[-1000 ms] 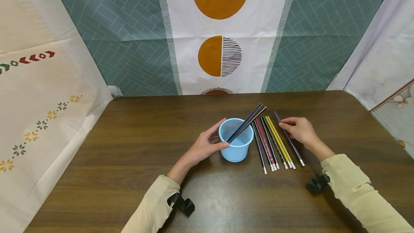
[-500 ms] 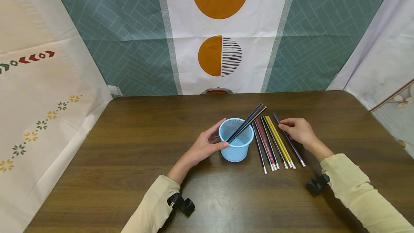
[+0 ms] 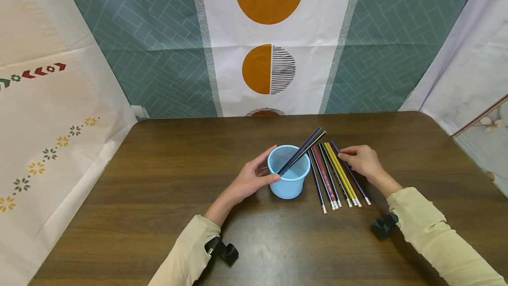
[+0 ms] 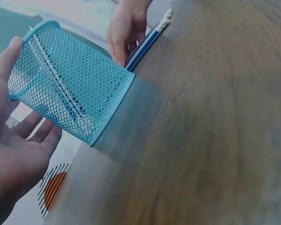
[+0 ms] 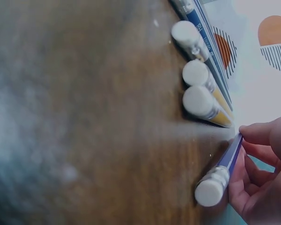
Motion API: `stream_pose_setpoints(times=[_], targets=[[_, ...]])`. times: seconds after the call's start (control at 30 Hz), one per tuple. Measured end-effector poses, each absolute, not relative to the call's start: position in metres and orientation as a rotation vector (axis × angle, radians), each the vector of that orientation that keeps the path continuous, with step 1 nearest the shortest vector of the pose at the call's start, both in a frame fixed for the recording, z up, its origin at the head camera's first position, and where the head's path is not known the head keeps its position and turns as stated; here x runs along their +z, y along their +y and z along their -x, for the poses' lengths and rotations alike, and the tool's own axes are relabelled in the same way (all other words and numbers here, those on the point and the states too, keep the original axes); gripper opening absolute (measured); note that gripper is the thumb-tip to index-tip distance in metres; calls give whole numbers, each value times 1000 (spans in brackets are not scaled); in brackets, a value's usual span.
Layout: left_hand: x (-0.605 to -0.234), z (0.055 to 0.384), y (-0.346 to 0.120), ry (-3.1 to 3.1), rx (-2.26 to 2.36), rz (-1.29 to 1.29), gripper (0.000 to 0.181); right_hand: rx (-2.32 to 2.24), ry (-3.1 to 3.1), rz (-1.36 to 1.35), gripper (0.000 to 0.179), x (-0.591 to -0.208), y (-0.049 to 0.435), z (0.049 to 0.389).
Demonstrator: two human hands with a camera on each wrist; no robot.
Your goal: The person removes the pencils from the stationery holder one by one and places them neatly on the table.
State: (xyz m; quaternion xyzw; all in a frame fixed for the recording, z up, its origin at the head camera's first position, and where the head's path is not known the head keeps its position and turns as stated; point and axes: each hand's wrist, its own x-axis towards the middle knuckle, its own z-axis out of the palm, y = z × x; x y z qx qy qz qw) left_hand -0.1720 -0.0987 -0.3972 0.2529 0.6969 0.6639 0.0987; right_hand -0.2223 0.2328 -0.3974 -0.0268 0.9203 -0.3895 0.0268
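Note:
My left hand holds a light blue mesh pencil cup at its left side, thumb near the front of the rim. In the left wrist view the cup stands upright on the table, with dark pencils leaning inside it to the right. With thumb and fingertips, my right hand pinches a purple pencil, the rightmost of the row. Its white eraser end lies close to the table in the right wrist view. Beside it run yellow pencils, then black ones and a pink pencil.
The brown wooden table reaches back to a hanging cloth with a patterned panel. Pale cloths hang at both sides. A black wrist camera sits on each sleeve.
My right hand has slid slightly left with the purple pencil, bringing it closer to the yellow pencils. The left hand and the cup have stayed in place.

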Motion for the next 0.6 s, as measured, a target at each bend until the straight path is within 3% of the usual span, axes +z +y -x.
stream_pose_setpoints(times=[0.6], targets=[[-398,172,-99,2075,1952,-755,76,-1173,2884,100,30,-400,232,221]])
